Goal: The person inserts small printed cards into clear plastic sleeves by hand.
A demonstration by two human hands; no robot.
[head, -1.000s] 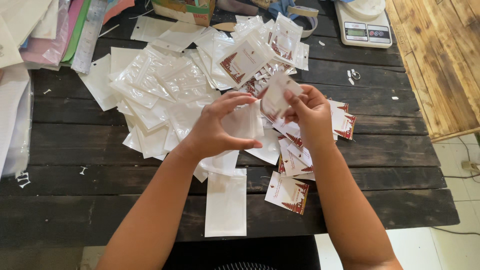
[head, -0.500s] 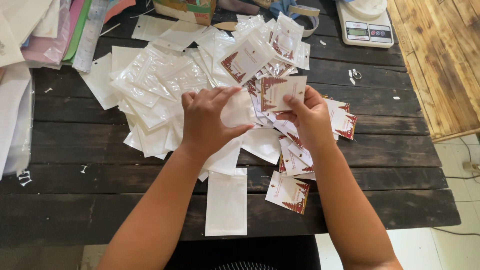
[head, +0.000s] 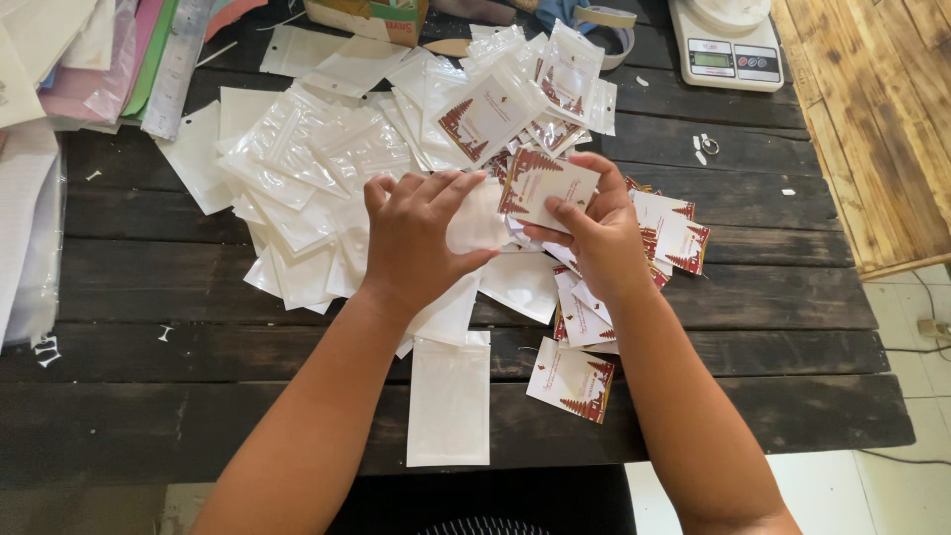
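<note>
Card [head: 545,186] tilted since earlier, pinched in right hand [head: 594,238] fingers; left hand [head: 416,238] fingers grip pouch [head: 477,220].

A dark plank table [head: 149,297] of worn wood carries a wide heap of clear and white plastic zip pouches [head: 307,178]. Just right of the heap lie white cards printed with red tree shapes [head: 674,233]. One flat white pouch [head: 448,401] rests alone near the front edge. A white digital kitchen scale [head: 728,45] sits at the far right corner, and coloured paper sheets [head: 109,59] are stacked far left.
</note>
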